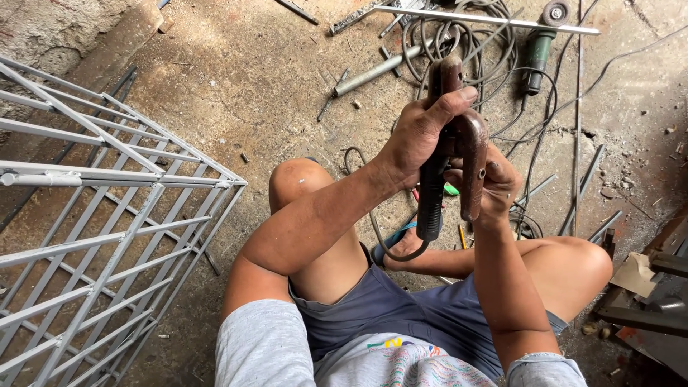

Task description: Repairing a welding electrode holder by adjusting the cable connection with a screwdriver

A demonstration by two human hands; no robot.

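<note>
The left hand (419, 136) and right hand (494, 188) were clenched around the electrode holder (451, 143), which looked rigid and moderately heavy, best gripped at its black insulated handle (432, 204).

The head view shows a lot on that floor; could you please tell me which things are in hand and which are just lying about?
In hand:
- welding electrode holder, gripped by left hand and right hand
- its cable

Lying about:
- angle grinder
- white metal grille
- coiled cables
- loose metal rods
</note>
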